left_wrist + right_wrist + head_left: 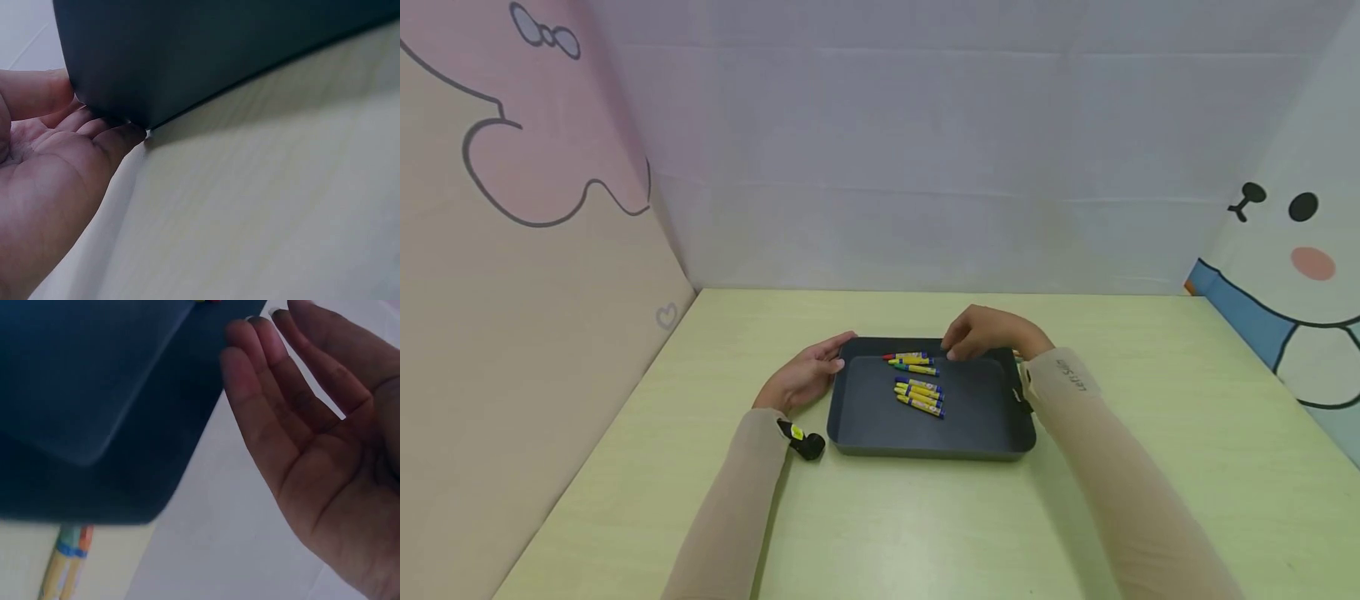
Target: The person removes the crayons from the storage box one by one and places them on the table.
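Observation:
A dark grey rectangular tray (970, 417) rests on the table. My left hand (805, 377) holds its left side, thumb at the rim; in the left wrist view the fingers reach under the tray's corner (150, 69). Inside lie crayons in yellow wrappers: a far group of red, yellow and green crayons (917, 369), and a nearer group of several side by side (920, 398). Over the far right rim hovers my right hand (988, 332), fingers bent loosely downward. In the right wrist view, nothing shows between the fingers of that hand (312, 444).
Beyond the tray's right side lie crayons with green and orange ends (65, 562), mostly hidden by the right arm in the head view. The pale wooden table (925, 525) meets a light back wall (887, 167). A cartoon-printed panel (1300, 250) stands at the right.

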Demonstrator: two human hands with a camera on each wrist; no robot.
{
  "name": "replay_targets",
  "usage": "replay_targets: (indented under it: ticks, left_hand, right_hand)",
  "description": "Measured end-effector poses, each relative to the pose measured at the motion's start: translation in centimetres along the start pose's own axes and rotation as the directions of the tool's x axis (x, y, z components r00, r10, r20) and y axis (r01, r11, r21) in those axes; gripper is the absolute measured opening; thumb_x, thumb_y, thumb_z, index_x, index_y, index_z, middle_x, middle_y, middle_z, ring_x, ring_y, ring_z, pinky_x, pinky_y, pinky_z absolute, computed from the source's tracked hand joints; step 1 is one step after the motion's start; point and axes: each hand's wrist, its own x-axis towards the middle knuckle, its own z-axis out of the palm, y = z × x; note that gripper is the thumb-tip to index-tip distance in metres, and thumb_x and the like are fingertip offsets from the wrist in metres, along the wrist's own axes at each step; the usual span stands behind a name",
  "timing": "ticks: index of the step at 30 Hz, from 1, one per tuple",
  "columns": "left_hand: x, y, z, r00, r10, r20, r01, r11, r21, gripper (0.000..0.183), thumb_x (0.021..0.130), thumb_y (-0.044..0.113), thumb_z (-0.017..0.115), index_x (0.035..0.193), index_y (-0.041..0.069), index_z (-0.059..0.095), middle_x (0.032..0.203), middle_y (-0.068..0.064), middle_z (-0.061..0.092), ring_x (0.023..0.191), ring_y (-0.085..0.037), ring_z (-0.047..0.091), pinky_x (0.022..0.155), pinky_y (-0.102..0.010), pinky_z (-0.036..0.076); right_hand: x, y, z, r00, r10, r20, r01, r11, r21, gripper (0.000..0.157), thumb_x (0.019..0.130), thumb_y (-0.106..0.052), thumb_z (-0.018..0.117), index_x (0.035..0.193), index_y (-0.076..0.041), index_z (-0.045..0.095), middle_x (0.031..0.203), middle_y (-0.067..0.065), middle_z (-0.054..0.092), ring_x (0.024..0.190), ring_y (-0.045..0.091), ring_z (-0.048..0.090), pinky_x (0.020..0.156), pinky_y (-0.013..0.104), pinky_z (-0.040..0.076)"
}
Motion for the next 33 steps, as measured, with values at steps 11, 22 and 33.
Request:
replay_targets:
  ticks: [11,22,33]
  left_hand:
    - [0.1,-0.2,0.0,1.0,-0.018,-0.01,0.018,1.0,-0.002,0.064,0.098,-0.009,0.035,0.156,0.009,0.013,0.163,-0.004,-0.008,0.149,-0.023,-0.007,0.121,-0.041,0.005]
    - [0.1,-0.1,0.1,1.0,-0.025,-0.018,0.026,1.0,0.018,0.063,0.099,-0.007,0.036,0.156,0.012,0.015,0.163,-0.003,-0.008,0.149,-0.022,-0.008,0.121,-0.042,0.006]
    - [-0.1,0.1,-0.2,1.0,-0.019,-0.01,0.019,1.0,-0.002,0.063,0.099,-0.008,0.035,0.156,0.01,0.014,0.163,-0.003,-0.009,0.149,-0.022,-0.009,0.121,-0.042,0.004]
  right_hand:
    - [1.9,-0.6,3.1,0.997,-0.009,0.083,0.011,1.0,-0.026,0.029,0.091,-0.008,0.064,0.119,0.002,0.065,0.112,0.016,0.068,0.096,0.021,0.067,0.083,0.035,0.056]
    - [2.7,-1.0,4.5,0.996,0.048,0.073,-0.043,0.997,-0.07,0.026,0.088,-0.011,0.069,0.113,-0.003,0.069,0.108,0.011,0.069,0.09,0.018,0.067,0.082,0.033,0.056]
    - [2.8,-2.4,5.5,0.994,0.112,0.018,-0.107,0.979,-0.173,0.019,0.084,-0.009,0.073,0.103,-0.008,0.069,0.103,0.007,0.068,0.086,0.018,0.064,0.079,0.033,0.054]
